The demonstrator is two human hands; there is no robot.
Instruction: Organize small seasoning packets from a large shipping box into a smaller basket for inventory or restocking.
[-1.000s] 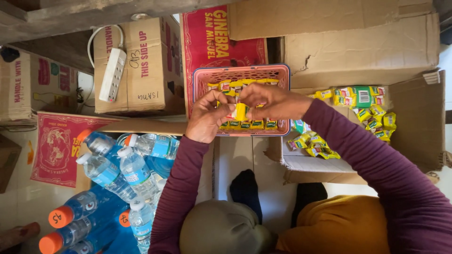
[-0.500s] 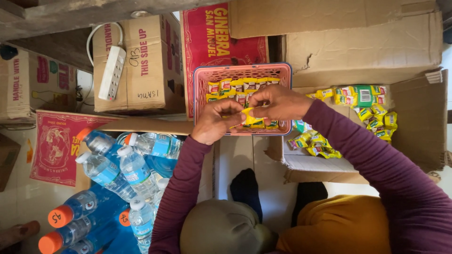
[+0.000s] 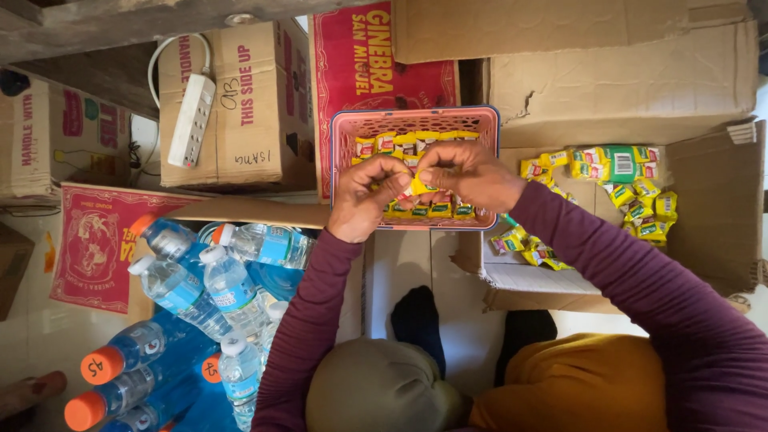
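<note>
- A small yellow sachet (image 3: 419, 188) is pinched between both hands, held just above the pink basket (image 3: 346, 136) near its front edge.
- The left hand (image 3: 366, 198) is closed on the sachet's left end, thumb and fingertips pressed together; the knuckles face the camera.
- The right hand (image 3: 468, 174) grips the sachet's right end the same way, its fingers curled in and touching the left hand's fingertips. Whether the sachet is torn or joined to another I cannot tell, since the fingers cover most of it.
- The basket is a pink plastic one with latticed walls, and it holds rows of yellow and red sachets (image 3: 404, 146) laid side by side.
- To the right of the basket, an open cardboard box (image 3: 704, 200) holds a loose heap of yellow and green sachets (image 3: 628, 188); a few more lie near its front flap.
- Both arms wear dark purple sleeves (image 3: 640, 280), and an orange garment shows below the right one.
- Behind the basket stands a red carton (image 3: 352, 72), and to its left a brown carton (image 3: 264, 104) with a white power strip (image 3: 192, 120) lying on top.
- At lower left, clear water bottles (image 3: 232, 280) with white caps lie packed together, with orange-capped blue bottles (image 3: 120, 368) beside them.
</note>
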